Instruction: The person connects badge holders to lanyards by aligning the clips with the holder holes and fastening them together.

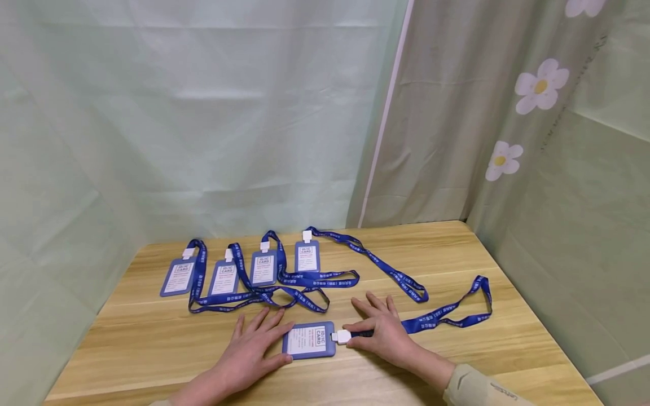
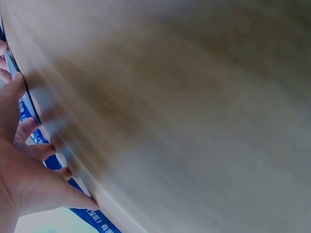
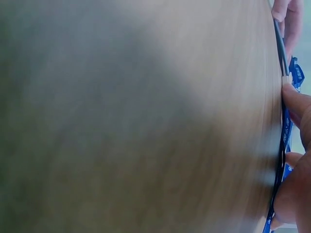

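A blue ID card holder (image 1: 309, 355) lies sideways near the front of the table, its white clip (image 1: 343, 336) pointing right. At the holder's left end, my left hand (image 1: 249, 352) rests with fingers spread, the thumb and index finger touching the two corners. My right hand (image 1: 388, 335) pinches the white clip between thumb and index finger, its other fingers spread over the table. From under that hand, the blue lanyard (image 1: 447, 316) runs right and ends in a loop. In the right wrist view, the thumb presses by the clip at the end of the card holder (image 3: 281, 46).
Behind the hands, several similar card holders stand in a row, among them a leftmost one (image 1: 178, 277) and a rightmost one (image 1: 307, 256). Their blue lanyards (image 1: 304, 278) overlap in front. Curtains (image 1: 244, 124) enclose the wooden table (image 1: 117, 338).
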`<state>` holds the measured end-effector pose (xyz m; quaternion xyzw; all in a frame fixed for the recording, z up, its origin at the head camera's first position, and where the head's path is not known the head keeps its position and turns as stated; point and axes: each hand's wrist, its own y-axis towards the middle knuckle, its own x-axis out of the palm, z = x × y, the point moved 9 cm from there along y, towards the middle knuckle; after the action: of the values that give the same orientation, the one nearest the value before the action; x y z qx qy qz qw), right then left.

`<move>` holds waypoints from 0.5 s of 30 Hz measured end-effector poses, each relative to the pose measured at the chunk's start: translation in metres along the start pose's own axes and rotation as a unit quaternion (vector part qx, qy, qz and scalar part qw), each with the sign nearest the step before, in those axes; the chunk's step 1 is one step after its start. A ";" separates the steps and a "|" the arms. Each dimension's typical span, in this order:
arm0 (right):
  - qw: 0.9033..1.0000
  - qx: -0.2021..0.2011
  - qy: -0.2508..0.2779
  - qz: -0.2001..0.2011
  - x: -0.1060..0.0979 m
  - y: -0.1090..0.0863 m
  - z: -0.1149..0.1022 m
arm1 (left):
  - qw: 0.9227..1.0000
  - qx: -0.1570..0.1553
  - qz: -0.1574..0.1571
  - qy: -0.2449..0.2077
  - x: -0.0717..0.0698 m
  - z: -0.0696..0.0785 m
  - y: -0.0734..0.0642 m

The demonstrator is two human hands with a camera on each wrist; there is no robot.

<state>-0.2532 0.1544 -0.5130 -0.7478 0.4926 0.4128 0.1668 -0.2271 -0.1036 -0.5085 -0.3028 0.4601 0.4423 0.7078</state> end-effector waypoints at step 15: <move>1.000 -0.006 0.003 -0.002 0.001 -0.005 -0.005 | 1.000 -0.029 -0.003 -0.004 0.004 0.000 -0.006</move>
<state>-0.2466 0.1534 -0.5115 -0.7511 0.4891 0.4129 0.1617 -0.2206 -0.1046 -0.5123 -0.3228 0.4433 0.4544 0.7020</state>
